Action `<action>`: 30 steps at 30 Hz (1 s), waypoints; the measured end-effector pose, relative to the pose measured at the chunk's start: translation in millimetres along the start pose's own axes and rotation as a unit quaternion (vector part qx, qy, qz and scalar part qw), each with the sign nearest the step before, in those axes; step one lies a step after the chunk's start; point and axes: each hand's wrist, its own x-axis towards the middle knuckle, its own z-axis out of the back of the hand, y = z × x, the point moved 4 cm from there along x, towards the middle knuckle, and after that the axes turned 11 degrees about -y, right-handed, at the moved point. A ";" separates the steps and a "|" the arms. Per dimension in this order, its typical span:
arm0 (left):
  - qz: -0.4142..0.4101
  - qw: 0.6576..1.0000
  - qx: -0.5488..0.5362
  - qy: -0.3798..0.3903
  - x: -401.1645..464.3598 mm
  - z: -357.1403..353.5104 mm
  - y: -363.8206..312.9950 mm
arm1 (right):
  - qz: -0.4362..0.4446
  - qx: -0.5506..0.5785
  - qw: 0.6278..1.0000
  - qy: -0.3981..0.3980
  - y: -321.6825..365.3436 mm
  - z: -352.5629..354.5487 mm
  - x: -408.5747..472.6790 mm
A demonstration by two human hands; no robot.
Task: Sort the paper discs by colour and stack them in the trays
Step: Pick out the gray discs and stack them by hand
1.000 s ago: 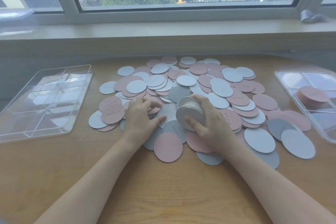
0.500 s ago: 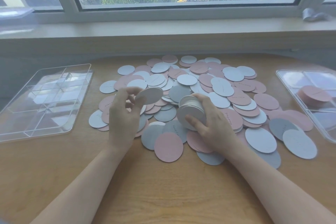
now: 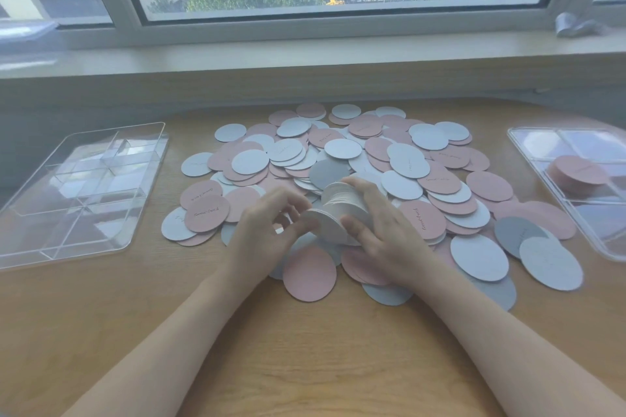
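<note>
A loose heap of pink, white and grey paper discs (image 3: pixel 410 166) covers the middle of the wooden table. My right hand (image 3: pixel 386 230) grips a thick stack of white discs (image 3: pixel 342 203) on its edge, tilted, above the heap. My left hand (image 3: pixel 267 230) pinches a single white disc (image 3: pixel 325 225) and holds it against the near face of that stack. A clear divided tray (image 3: pixel 84 193) lies at the left with nothing in it. Another clear tray (image 3: pixel 606 247) at the right holds a stack of pink discs (image 3: pixel 579 173).
A window sill (image 3: pixel 305 51) runs along the table's far side, with a crumpled grey thing (image 3: pixel 572 25) on it at the right. Bare wood (image 3: pixel 305 366) shows between my forearms near the front edge.
My left hand picked a white disc out of the heap, lifted it, then carried it right and down onto the stack in my right hand. The right hand stayed put.
</note>
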 end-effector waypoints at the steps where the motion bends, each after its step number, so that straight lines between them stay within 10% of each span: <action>1: -0.012 1.000 0.003 -0.004 0.3 0.2 0.1 | 0.002 0.005 1.000 0.006 1.1 -0.1 -0.3; 30: -0.077 0.994 0.031 0.076 -1.4 -10.0 20.4 | 0.071 -0.035 0.997 -0.001 -1.9 -8.6 1.7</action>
